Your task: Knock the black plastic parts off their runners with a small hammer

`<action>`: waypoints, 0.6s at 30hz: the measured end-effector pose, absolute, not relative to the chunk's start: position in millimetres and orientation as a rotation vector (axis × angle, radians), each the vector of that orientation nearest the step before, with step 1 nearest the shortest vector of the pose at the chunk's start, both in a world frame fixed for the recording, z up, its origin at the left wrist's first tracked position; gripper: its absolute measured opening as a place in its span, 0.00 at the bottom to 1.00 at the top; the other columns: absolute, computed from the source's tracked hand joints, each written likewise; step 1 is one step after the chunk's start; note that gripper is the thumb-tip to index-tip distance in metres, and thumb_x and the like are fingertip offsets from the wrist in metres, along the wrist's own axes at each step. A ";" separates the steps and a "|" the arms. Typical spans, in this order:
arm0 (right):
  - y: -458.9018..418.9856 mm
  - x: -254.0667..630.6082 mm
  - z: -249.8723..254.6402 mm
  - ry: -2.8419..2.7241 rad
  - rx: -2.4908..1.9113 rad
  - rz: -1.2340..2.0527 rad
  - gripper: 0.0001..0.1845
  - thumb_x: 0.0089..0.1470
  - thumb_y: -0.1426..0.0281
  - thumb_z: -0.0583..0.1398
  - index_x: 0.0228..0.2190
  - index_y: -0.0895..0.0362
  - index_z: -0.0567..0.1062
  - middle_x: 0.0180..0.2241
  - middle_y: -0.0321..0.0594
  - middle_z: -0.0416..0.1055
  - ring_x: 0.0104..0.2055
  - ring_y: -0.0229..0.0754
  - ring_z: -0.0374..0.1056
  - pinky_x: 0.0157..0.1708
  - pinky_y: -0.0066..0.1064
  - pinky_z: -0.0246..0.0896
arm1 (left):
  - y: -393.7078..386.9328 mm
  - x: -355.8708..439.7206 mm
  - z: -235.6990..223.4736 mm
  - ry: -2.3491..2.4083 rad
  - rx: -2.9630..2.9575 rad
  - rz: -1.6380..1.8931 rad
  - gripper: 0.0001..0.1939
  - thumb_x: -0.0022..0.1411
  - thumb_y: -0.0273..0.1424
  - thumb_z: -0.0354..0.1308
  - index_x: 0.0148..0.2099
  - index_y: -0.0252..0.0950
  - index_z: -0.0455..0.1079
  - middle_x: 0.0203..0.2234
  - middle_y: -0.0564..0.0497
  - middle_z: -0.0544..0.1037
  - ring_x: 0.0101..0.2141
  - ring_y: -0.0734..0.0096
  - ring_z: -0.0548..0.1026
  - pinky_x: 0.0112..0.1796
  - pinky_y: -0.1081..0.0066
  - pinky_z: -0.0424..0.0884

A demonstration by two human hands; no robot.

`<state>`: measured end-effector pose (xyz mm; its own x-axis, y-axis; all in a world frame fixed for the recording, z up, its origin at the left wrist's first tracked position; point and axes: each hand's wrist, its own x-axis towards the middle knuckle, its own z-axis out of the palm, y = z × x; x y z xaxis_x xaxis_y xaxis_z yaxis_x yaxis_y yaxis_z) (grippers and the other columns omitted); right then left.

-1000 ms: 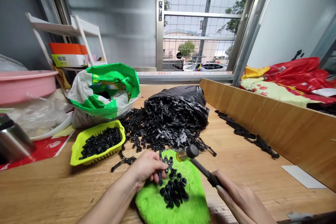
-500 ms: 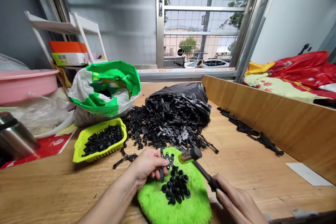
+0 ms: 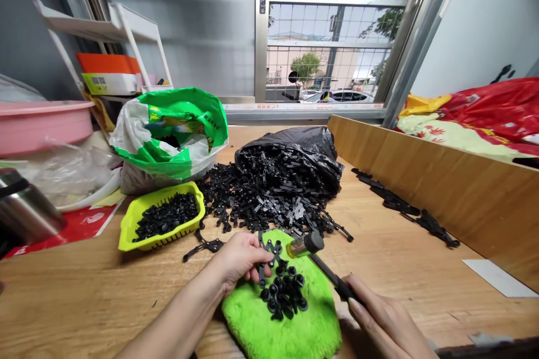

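Your left hand (image 3: 244, 261) pinches a black linked piece (image 3: 261, 275) and your right hand (image 3: 379, 308) grips a hammer (image 3: 326, 270)

Your left hand has its thumb and fingers closed around the black linked piece. The piece is at the far left part of a fuzzy green pad (image 3: 311, 331), and its short bars cross in a zigzag. Your right hand is wrapped around the dark handle of the hammer. The hammer's head has a yellow end and a black end, and it points left, with the yellow end near the black linked piece. The two look apart.

A little heap of small black caps (image 3: 286, 291) sits on the green pad, just below the hammer's head in this view.

The pad lies on a wooden table (image 3: 84, 303). Left of your left hand is a loose black piece (image 3: 206, 245), and past it is a yellow basket (image 3: 128, 224) with lots of small black parts (image 3: 168, 216) in it. Beyond the pad, a big black pile (image 3: 252, 202) spills out of a black plastic bag (image 3: 295, 137). A green and white bag (image 3: 166, 161) stands behind the basket. Over on the right, a line of black pieces (image 3: 400, 202) lies beside a long wooden board (image 3: 421, 179), and a white card (image 3: 501, 277) lies closer to you.
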<state>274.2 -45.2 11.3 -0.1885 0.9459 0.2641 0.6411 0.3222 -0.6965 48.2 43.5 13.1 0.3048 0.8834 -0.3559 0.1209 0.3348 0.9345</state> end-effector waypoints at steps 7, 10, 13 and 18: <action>-37.3 284.5 13.9 -2.214 -1.558 0.468 0.16 0.59 0.60 0.43 0.30 0.51 0.64 0.21 0.37 0.67 0.23 0.44 0.65 0.23 0.31 0.57 | 46.7 47.2 14.0 1.186 1.109 0.640 0.08 0.46 0.24 0.56 0.18 0.31 0.62 0.11 0.50 0.71 0.08 0.83 0.61 0.09 0.84 0.46; -36.5 283.5 21.0 -2.242 -1.539 0.426 0.17 0.60 0.59 0.40 0.31 0.51 0.64 0.23 0.38 0.68 0.24 0.45 0.66 0.24 0.31 0.56 | 47.5 46.9 13.9 1.200 1.111 0.634 0.08 0.45 0.25 0.56 0.18 0.31 0.62 0.10 0.50 0.70 0.08 0.83 0.61 0.09 0.84 0.45; -36.3 280.8 24.3 -2.214 -1.523 0.407 0.16 0.60 0.61 0.40 0.33 0.52 0.64 0.24 0.38 0.68 0.25 0.44 0.66 0.25 0.30 0.55 | 47.8 47.2 14.2 1.210 1.120 0.631 0.08 0.45 0.25 0.56 0.18 0.31 0.62 0.10 0.50 0.71 0.08 0.83 0.61 0.09 0.84 0.45; -35.7 278.0 22.4 -2.301 -1.557 0.382 0.16 0.59 0.61 0.41 0.32 0.52 0.64 0.23 0.38 0.68 0.24 0.45 0.66 0.23 0.31 0.54 | 46.6 48.0 14.8 1.234 1.126 0.622 0.10 0.45 0.26 0.56 0.17 0.32 0.61 0.08 0.50 0.69 0.07 0.81 0.61 0.09 0.83 0.43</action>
